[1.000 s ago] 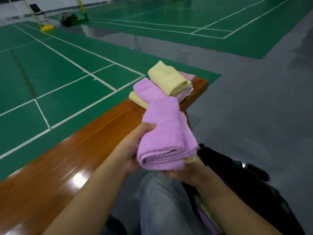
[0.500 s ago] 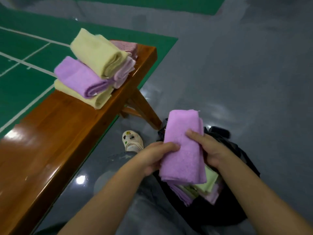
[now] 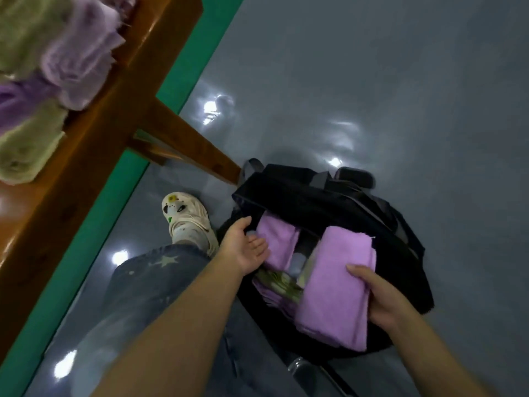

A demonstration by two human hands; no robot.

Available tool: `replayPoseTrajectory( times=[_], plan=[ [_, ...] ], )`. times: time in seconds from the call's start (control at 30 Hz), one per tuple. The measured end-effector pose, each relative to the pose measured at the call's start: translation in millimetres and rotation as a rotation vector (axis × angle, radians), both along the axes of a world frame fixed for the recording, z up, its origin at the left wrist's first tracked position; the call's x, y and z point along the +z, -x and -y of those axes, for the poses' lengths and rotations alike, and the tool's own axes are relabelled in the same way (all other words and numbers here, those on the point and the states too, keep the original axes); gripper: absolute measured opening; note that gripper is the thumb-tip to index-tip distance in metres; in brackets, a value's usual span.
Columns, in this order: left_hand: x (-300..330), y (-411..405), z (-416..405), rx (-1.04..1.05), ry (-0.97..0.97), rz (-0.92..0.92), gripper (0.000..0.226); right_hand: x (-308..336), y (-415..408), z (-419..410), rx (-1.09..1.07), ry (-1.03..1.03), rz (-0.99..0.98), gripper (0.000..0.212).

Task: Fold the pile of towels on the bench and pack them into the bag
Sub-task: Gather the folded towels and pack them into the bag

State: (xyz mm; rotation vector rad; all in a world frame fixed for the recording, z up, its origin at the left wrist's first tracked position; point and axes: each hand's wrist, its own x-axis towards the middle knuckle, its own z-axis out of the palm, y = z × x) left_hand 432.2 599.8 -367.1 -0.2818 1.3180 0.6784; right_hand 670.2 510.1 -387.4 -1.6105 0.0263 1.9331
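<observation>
A folded purple towel (image 3: 337, 285) lies over the open mouth of the black bag (image 3: 329, 196) on the floor, gripped at its right edge by my right hand (image 3: 378, 299). My left hand (image 3: 244, 247) is free of that towel, palm up with fingers relaxed, at the bag's left rim beside a packed purple towel (image 3: 276, 243). Green and purple towels (image 3: 279, 285) are packed below. A stack of folded yellow-green and purple towels (image 3: 48, 70) sits on the wooden bench (image 3: 94, 144) at upper left.
The bench's slanted leg (image 3: 189, 144) ends just left of the bag. My foot in a white shoe (image 3: 187, 222) and my jeans leg (image 3: 148, 296) are between bench and bag. Glossy grey floor (image 3: 386, 96) stretches to the right; a green court strip (image 3: 123, 184) runs under the bench.
The view dropped towards the bag. My left hand let go of the purple towel and moved to the bag's left rim. My right hand lowered the towel onto the bag's opening.
</observation>
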Motion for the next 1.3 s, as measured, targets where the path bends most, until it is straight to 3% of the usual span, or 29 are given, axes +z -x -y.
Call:
replayPoseTrajectory(
  times=[0.33, 0.53, 0.63, 0.73, 0.87, 0.97, 1.07, 1.2, 1.3],
  plan=[
    [-76.1, -26.6, -42.8, 0.123, -0.046, 0.094, 0.066, -49.5, 16.9, 11.2, 0.038, 0.074, -0.107, 0.089],
    [-84.7, -34.0, -64.6, 0.05, -0.124, 0.016, 0.018, -70.1, 25.7, 5.3, 0.072, 0.084, -0.123, 0.092],
    [-69.6, -40.5, -70.7, 0.028, -0.152, 0.12, 0.011, -73.8, 30.5, 3.3, 0.088, 0.073, -0.139, 0.098],
    [-46.4, -51.8, -80.0, -0.002, -0.222, 0.301, 0.017, -71.8, 35.1, -5.5, 0.123, 0.03, -0.148, 0.094],
    [-30.7, -63.3, -90.1, -0.057, -0.219, 0.356, 0.018, -67.1, 41.1, -26.9, 0.172, -0.042, -0.093, 0.083],
    [-26.3, -66.5, -89.1, -0.075, -0.178, 0.28, 0.022, -63.8, 43.8, -43.5, 0.107, -0.086, -0.098, 0.061],
    [-20.7, -65.4, -84.5, -0.105, -0.197, 0.334, 0.023, -63.6, 41.3, -59.6, 0.045, -0.145, -0.132, 0.046],
    [-14.5, -64.1, -77.7, -0.127, -0.199, 0.376, 0.024, -80.2, 44.0, -74.8, -0.055, 0.011, 0.047, 0.008],
    [-17.6, -57.7, -65.6, -0.185, -0.167, 0.305, 0.022, -96.4, 41.5, -84.6, -0.009, 0.062, 0.189, 0.005]
  ],
)
